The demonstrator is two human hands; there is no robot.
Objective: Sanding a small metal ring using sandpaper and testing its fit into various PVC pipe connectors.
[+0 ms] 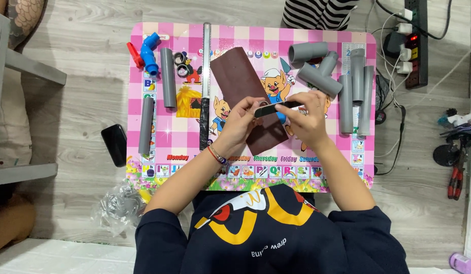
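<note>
Both my hands meet over the middle of a pink checked cartoon table (pixel 342 167). My left hand (pixel 240 122) and my right hand (pixel 306 116) pinch a small dark flat piece (pixel 276 107) between them, each holding one end. Under them lies a brown sheet of sandpaper (pixel 240 76). A long hacksaw-like blade with a black handle (pixel 205 76) lies just left of the sheet.
Grey pipe lengths (pixel 168 76) (pixel 146 124) and a blue elbow (pixel 149 50) lie at the left; grey fittings (pixel 316 71) and pipes (pixel 357 91) at the right. A phone (pixel 114 144) and plastic bag (pixel 118 205) lie on the floor left; a power strip (pixel 415 43) and pliers (pixel 455 180) right. Another person's striped sleeve (pixel 316 12) shows at the top.
</note>
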